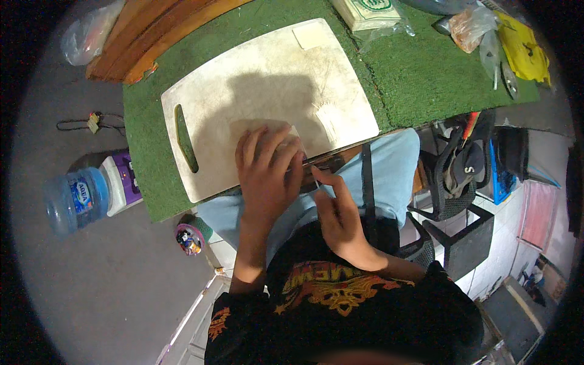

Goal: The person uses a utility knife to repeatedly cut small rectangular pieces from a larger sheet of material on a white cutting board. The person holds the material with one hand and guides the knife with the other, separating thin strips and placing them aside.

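Note:
My left hand [267, 164] lies palm down at the near edge of a whitish cutting board [243, 91], fingers stretched and slightly apart. A small pale piece, perhaps paper, shows partly beside its fingertips; the rest is hidden under the hand. Just right of it, off the board's near edge, my right hand [344, 222] is closed in a pinch on a thin white stick [316, 181]. Several thin pale sticks [328, 118] lie in a loose pile on the board's right side. A cream square sheet [311, 35] rests at the board's far right corner.
Green matting [413, 79] covers the table. A stack of pale printed packets [371, 13], plastic bags [474, 27] and a yellow bag [523, 48] sit at the far right. Left are a wooden piece [164, 30] and a blue water jug [76, 198]; black chairs [456, 231] stand right.

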Demonstrator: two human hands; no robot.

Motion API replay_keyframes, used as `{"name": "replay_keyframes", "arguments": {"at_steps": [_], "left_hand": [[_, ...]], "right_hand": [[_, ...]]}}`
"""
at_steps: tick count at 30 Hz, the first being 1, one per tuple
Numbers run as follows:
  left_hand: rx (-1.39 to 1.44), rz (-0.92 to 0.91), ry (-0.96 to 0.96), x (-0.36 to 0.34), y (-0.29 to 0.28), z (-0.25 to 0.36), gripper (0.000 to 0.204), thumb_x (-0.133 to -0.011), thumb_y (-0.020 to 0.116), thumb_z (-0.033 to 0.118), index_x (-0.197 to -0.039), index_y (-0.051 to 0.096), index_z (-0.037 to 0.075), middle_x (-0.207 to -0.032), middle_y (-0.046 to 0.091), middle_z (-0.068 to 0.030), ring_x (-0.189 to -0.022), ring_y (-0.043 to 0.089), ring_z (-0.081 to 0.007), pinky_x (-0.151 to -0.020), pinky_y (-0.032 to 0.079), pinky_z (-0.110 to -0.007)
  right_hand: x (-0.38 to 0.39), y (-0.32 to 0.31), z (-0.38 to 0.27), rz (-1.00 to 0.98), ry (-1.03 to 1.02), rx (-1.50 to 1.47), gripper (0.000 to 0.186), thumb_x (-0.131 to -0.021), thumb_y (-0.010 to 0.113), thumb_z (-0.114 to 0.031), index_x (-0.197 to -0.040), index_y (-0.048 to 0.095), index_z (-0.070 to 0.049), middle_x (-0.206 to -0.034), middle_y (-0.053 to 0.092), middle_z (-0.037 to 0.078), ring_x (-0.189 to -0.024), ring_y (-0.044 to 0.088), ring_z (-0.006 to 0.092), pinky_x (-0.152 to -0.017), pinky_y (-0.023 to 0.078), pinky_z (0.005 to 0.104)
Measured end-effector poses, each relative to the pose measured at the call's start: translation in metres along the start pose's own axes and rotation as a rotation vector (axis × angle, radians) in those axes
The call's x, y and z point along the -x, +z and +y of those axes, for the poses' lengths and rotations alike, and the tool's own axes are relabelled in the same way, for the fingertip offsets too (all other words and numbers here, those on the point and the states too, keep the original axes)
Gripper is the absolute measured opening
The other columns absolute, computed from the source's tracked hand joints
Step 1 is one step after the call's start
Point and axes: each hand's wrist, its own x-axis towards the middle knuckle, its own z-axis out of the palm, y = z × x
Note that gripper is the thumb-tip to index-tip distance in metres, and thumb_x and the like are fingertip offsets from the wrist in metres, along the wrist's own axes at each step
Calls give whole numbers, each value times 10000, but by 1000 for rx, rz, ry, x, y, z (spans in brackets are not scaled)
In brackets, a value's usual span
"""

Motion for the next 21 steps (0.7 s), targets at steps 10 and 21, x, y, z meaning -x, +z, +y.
{"name": "replay_keyframes", "arguments": {"at_steps": [10,21], "left_hand": [[-63,-33,81,-3,-3,9,317,-879,721,198,-1193,731,157,-1315,640,-44,-1251,523,-326,-1120,364,-568],[-42,-71,103,-20,3,24,345,-871,701,139,-1213,743,118,-1285,666,-55,-1227,559,-329,-1116,384,-540]], "right_hand": [[3,-21,-2,61,91,-17,382,-1068,483,-22,-1447,470,-71,-836,543,8,-663,412,61,-576,360,257],[-1,-46,-4,171,162,-235,377,-1092,483,-103,-1467,459,-69,-792,443,-72,-653,357,28,-566,302,215]]}}
